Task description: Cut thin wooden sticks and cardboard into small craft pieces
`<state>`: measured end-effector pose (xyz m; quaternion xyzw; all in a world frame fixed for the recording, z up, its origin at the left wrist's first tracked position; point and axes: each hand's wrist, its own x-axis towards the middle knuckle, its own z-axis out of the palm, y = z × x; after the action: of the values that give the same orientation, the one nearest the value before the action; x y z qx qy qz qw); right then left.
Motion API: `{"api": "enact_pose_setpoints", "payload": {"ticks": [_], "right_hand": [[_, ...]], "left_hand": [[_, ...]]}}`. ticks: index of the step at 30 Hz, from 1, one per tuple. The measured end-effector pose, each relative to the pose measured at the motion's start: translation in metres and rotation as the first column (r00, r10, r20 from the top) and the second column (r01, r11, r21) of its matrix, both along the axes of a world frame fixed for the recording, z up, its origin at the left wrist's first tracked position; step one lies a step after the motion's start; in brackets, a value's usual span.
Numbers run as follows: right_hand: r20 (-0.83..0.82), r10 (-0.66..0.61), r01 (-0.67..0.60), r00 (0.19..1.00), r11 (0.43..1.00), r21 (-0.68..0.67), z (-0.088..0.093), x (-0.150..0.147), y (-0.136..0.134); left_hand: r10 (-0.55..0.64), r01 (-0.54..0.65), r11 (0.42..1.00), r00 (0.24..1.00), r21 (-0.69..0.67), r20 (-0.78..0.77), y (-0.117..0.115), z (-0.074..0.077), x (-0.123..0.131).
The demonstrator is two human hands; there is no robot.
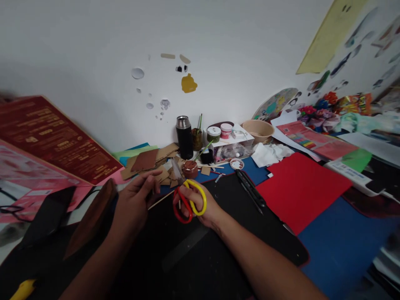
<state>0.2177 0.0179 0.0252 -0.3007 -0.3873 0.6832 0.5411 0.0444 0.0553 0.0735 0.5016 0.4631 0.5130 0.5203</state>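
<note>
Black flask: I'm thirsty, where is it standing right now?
In the head view, the black flask stands at the back against the white wall, just left of the brush jar, beyond the scissors.

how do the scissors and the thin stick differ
The scissors have bright red and yellow handles; the stick is plain pale wood. The scissors sit in the right hand, fingers through the loops; the stick is held by the left hand. The scissors are bulkier, the stick very thin. Both are held over the black mat.
</note>
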Motion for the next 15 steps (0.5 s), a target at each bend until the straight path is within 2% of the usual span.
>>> {"api": "enact_pose_setpoints", "payload": {"ticks": [3,7,10,15], "right_hand": [[-0.022,-0.008,0.009,1.0,1.0,0.014,0.0,0.001,0.001],[-0.058,-0.022,0.023,0.998,1.0,0.003,-0.004,0.003,0.002],[-0.025,-0.01,0.009,1.0,1.0,-0.006,-0.004,0.005,0.002],[-0.005,0.004,-0.004,1.0,0.999,-0.043,-0.007,0.004,0.002]], "left_hand": [[-0.063,0.063,0.998,0.998,0.011,-0.025,0.012,0.001,0.004],[-0.096,0.097,0.995,0.995,-0.022,0.028,0.025,-0.009,0.008],[-0.127,0.128,0.991,0.991,-0.029,0.03,0.03,-0.014,0.006],[-0.138,0.142,0.988,0.988,0.055,-0.075,0.029,-0.008,0.003]]}}
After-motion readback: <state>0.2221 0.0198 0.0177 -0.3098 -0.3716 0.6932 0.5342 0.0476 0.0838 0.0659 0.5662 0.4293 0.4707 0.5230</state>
